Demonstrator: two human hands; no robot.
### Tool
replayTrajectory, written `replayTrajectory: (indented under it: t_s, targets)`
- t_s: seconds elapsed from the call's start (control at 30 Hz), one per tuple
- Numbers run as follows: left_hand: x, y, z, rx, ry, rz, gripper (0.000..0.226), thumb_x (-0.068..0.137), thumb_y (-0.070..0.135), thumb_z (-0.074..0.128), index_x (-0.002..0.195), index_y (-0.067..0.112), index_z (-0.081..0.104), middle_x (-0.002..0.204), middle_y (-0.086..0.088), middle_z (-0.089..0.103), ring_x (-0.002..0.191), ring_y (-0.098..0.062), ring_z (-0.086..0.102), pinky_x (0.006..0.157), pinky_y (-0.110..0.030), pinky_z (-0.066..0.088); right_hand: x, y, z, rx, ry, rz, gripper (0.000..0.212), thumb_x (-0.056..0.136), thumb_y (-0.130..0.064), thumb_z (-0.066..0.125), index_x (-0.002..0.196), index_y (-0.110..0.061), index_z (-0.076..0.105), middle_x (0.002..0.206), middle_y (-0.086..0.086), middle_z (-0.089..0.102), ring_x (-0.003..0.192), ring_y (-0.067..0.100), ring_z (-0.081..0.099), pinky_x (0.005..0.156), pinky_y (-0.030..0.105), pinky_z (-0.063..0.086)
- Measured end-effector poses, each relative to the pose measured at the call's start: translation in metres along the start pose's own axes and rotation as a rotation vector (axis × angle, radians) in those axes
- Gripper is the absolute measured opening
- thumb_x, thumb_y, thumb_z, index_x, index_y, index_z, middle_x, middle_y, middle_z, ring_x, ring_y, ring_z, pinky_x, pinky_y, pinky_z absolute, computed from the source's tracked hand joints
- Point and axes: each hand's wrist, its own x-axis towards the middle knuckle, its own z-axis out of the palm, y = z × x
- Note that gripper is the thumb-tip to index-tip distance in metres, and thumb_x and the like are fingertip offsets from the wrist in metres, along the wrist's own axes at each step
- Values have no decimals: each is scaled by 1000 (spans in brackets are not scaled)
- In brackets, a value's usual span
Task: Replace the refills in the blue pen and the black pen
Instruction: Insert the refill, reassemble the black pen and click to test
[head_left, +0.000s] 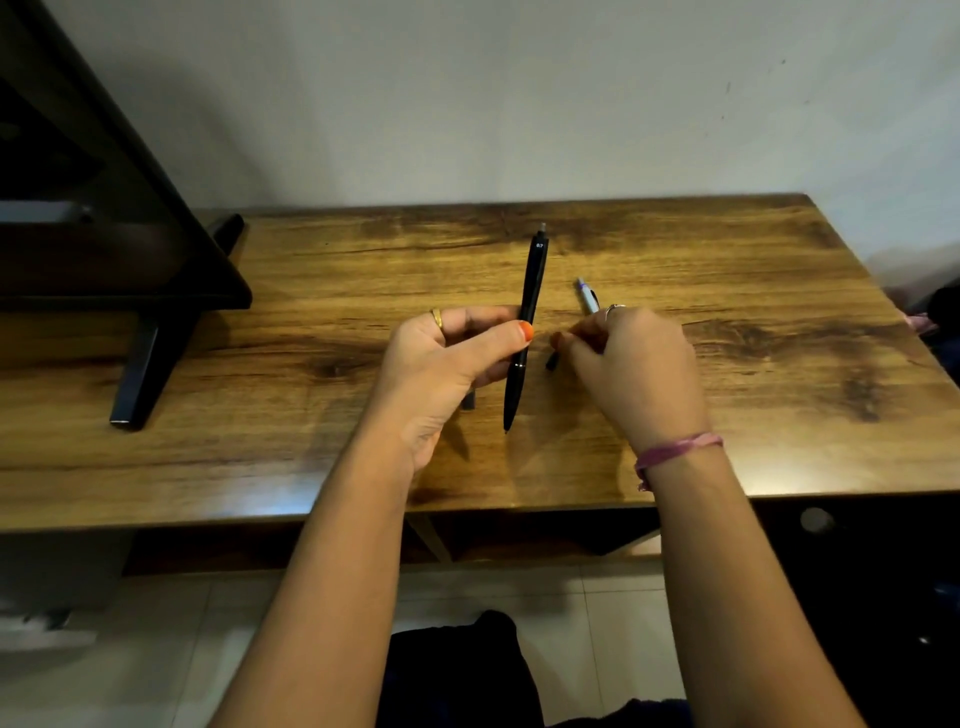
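Note:
My left hand (452, 358) pinches the black pen (527, 322) between thumb and fingers, holding it above the wooden table (727, 312) with its tip toward me and its grey push button away. My right hand (631, 364) sits just right of it, fingers curled round the blue pen (588, 294), whose pale barrel and clip stick out beyond the knuckles. A short dark part (551, 360) shows below my right fingers; I cannot tell what it is. Another small dark piece (469, 400) lies on the table under my left hand, mostly hidden.
A black stand with slanted legs (140, 358) occupies the table's left side. The wall runs behind the table's far edge. A dark object (940, 312) sits past the right edge. The near table edge is close to my forearms.

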Motion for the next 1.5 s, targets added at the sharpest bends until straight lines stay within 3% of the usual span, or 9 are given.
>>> replayTrajectory:
  t_s: [0.17, 0.33, 0.5, 0.63, 0.77, 0.87, 1.0, 1.3, 1.5]
  targets:
    - [0, -2, 0, 9, 8, 2, 15, 68, 25, 79, 82, 27, 78, 88, -3, 77, 83, -17, 72, 89, -44, 52, -4, -10, 12, -9, -51, 85, 25, 86, -35, 66, 97, -13, 72, 97, 12, 69, 92, 32, 64, 73, 32, 48]
    - [1, -2, -2, -32, -11, 23, 13, 75, 13, 77, 81, 25, 79, 87, -3, 77, 83, -14, 72, 70, -23, 55, -3, -9, 11, -51, -52, 84, 19, 89, -27, 62, 99, -13, 72, 96, 14, 68, 91, 32, 63, 65, 25, 35]
    - [-1, -1, -4, -41, -29, 20, 12, 75, 13, 77, 81, 24, 79, 89, -4, 77, 84, -14, 72, 71, -23, 55, -1, -4, 9, -12, -82, 4, 20, 91, -24, 58, 99, -12, 71, 97, 13, 68, 89, 29, 64, 71, 28, 46]
    - [-2, 0, -3, -11, -43, 21, 13, 71, 20, 78, 82, 27, 78, 92, -3, 77, 89, -18, 72, 79, -32, 55, 4, 0, -8, 514, -44, 62, 10, 89, -18, 63, 92, -16, 73, 83, 1, 73, 78, 15, 70, 71, 28, 57]
    - [-3, 1, -3, -22, -114, 43, 17, 77, 10, 74, 80, 27, 78, 93, 0, 77, 88, -14, 71, 72, -23, 54, 0, -7, -29, 1186, 22, 129, 11, 90, -7, 61, 85, -13, 69, 74, -1, 68, 65, 8, 67, 59, 21, 54]
    - [-4, 1, -2, -28, -164, 59, 16, 76, 10, 73, 82, 24, 78, 92, 0, 76, 87, -14, 71, 71, -21, 53, -4, -14, -40, 1387, 45, 127, 12, 92, -7, 58, 93, -12, 69, 78, -2, 68, 68, 9, 67, 54, 21, 52]
    - [-6, 3, 1, -19, -207, 71, 15, 71, 14, 73, 80, 26, 78, 86, 2, 76, 81, -13, 70, 69, -20, 53, -8, -20, -47, 1430, 36, 76, 15, 93, -11, 57, 104, -14, 68, 93, 2, 67, 77, 13, 68, 59, 22, 54]
    - [-7, 5, 1, 28, -233, 85, 15, 72, 13, 74, 83, 23, 78, 89, 0, 76, 82, -15, 70, 70, -22, 53, -9, -18, -51, 1270, 1, 3, 16, 93, -11, 58, 107, -15, 65, 99, 2, 68, 78, 10, 70, 66, 27, 57]
    - [-7, 5, 0, 46, -243, 93, 17, 78, 7, 70, 82, 22, 77, 85, 1, 76, 78, -12, 70, 67, -19, 51, -9, -13, -54, 1212, -27, -75, 15, 93, -13, 58, 105, -17, 66, 100, 2, 67, 80, 11, 71, 62, 24, 55]
